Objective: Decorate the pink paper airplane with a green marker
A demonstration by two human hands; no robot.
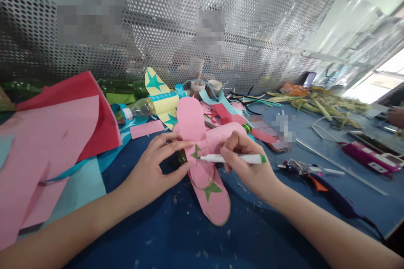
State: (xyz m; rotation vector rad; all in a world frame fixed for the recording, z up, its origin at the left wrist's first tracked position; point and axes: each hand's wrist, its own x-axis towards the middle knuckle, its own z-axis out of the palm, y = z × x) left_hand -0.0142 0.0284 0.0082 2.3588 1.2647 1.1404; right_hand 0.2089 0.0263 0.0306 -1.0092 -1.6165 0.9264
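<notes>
A toy airplane of pink paper (217, 201) wrapped round a green bottle lies across the middle, with green stars and pencilled outlines on its near wing. My left hand (160, 162) grips it at the left end, thumb and fingers on either side of the dark green glass end. In my right hand (244, 157) is a white marker (249, 159) with a green end. Its tip rests on or just over the upper star on the wing. Behind my left hand, a yellow paper airplane (164, 104) with teal stars is built on a clear bottle.
Pink and red paper sheets (63, 134) cover the left side. On the right are a hot glue gun (331, 195), a glue stick (344, 170), a purple device (369, 157) and a phone (267, 130). Paper scraps (221, 111) and dried plant strips (322, 103) lie further back, before a perforated metal screen (164, 17).
</notes>
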